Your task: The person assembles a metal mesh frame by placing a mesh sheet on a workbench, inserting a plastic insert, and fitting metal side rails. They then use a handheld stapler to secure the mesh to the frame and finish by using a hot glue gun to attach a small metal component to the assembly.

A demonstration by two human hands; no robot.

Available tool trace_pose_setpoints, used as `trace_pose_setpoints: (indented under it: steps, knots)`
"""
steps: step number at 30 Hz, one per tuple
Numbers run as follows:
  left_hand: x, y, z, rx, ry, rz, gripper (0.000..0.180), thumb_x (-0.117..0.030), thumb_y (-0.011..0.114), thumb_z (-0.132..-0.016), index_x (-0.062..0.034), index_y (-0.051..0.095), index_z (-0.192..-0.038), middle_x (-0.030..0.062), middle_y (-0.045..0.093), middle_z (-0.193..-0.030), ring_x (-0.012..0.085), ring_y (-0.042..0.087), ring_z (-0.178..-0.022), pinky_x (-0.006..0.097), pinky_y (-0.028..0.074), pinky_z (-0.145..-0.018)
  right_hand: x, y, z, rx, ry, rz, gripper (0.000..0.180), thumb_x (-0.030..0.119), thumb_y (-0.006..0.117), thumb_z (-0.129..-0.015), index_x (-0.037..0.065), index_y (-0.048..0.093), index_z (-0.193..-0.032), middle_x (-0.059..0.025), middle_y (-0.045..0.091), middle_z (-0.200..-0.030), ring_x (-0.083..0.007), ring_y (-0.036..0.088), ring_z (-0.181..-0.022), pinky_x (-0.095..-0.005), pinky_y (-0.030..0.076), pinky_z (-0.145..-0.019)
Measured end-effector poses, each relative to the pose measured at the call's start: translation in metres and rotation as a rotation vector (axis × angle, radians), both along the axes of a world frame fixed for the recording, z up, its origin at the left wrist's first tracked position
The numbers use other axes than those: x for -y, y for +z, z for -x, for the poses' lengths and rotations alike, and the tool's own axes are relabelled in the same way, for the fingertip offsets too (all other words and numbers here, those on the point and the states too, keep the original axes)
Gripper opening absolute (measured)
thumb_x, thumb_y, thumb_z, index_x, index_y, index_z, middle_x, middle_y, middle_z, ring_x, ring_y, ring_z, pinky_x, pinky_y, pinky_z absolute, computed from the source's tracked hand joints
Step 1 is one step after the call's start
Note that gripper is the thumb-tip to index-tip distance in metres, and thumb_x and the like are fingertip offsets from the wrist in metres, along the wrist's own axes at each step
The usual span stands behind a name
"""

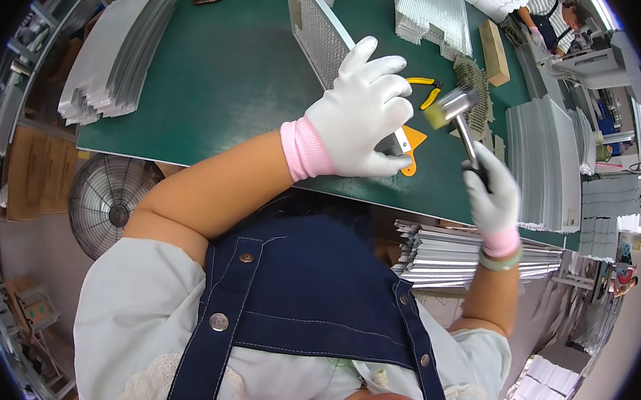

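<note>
A flat silver frame panel with a mesh face (320,33) stands on edge on the green table, running from the back toward me. My left hand (363,111), in a white glove with a pink cuff, grips over its near end, the fingers along the right side. The panel's near corner shows just past the hand. My right hand (495,195), gloved alike, is closed round the handle of a mallet (454,107). The mallet's head, metal with a yellowish face, is raised and slightly blurred, to the right of the panel's end. Beside that end lies an orange flat plastic tool (415,149).
Yellow-handled pliers (428,92) lie behind the mallet. A wooden block (494,52) and stacked mesh sheets (432,14) are at back right. Stacked panels stand at left (117,54) and right (545,166). A fan (116,203) stands on the floor. Another person (552,20) works at far right.
</note>
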State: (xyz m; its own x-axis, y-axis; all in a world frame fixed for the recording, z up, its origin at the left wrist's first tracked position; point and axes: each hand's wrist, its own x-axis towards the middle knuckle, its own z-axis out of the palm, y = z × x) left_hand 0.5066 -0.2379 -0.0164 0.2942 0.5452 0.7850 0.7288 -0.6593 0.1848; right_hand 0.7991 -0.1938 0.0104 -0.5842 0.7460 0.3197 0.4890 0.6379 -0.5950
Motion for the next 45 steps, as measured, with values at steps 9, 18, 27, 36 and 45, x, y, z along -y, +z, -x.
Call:
trace_pose_setpoints:
  steps: [9,18,27,36,45]
  knots:
    - [-0.015,0.006,-0.013,-0.091,0.077,0.100,0.042,-0.046,0.077,-0.066,-0.0053,0.067,-0.069,0.0097,0.058,-0.071,0.0299,0.061,-0.087,0.062,0.026,-0.113,0.005,0.094,0.001,0.583,0.346,-0.667,0.059,-0.010,0.064,-0.081,0.004,0.057,-0.138,-0.0119,0.070,-0.094,-0.0248,0.062,-0.071,-0.0326,0.052,-0.068]
    - [-0.008,0.008,-0.011,-0.015,0.003,0.132,0.038,-0.033,0.082,-0.062,-0.0067,0.057,-0.074,0.0110,0.056,-0.081,0.0356,0.061,-0.100,0.070,0.027,-0.110,-0.029,0.004,-0.003,0.224,0.021,-0.331,0.044,0.001,0.070,-0.083,0.007,0.066,-0.127,-0.0116,0.067,-0.094,-0.0306,0.066,-0.088,-0.0386,0.053,-0.080]
    - [-0.003,0.013,-0.007,-0.085,0.040,0.174,0.038,-0.035,0.083,-0.063,-0.0083,0.060,-0.077,0.0122,0.056,-0.087,0.0372,0.058,-0.109,0.072,0.021,-0.114,-0.137,0.048,0.011,-0.622,-0.821,-0.300,0.028,0.026,0.058,-0.098,0.000,0.068,-0.104,-0.0223,0.069,-0.099,-0.0328,0.066,-0.096,-0.0438,0.050,-0.084]
    - [-0.023,0.012,-0.006,-0.116,-0.123,0.152,0.037,-0.035,0.081,-0.068,-0.0085,0.059,-0.079,0.0104,0.055,-0.087,0.0366,0.061,-0.105,0.073,0.018,-0.112,-0.195,0.272,0.013,-0.731,-0.156,-0.118,0.032,0.032,0.076,-0.089,0.007,0.068,-0.107,-0.0018,0.066,-0.089,-0.0101,0.064,-0.090,-0.0267,0.051,-0.077]
    - [-0.032,0.029,-0.038,-0.158,0.006,0.284,0.043,-0.047,0.076,-0.076,-0.0079,0.062,-0.065,0.0135,0.057,-0.082,0.0334,0.059,-0.088,0.066,0.026,-0.110,-0.058,0.208,0.100,-1.074,0.487,0.017,0.017,0.018,0.067,-0.094,0.005,0.067,-0.104,-0.0005,0.067,-0.087,-0.0094,0.064,-0.082,-0.0237,0.051,-0.076]
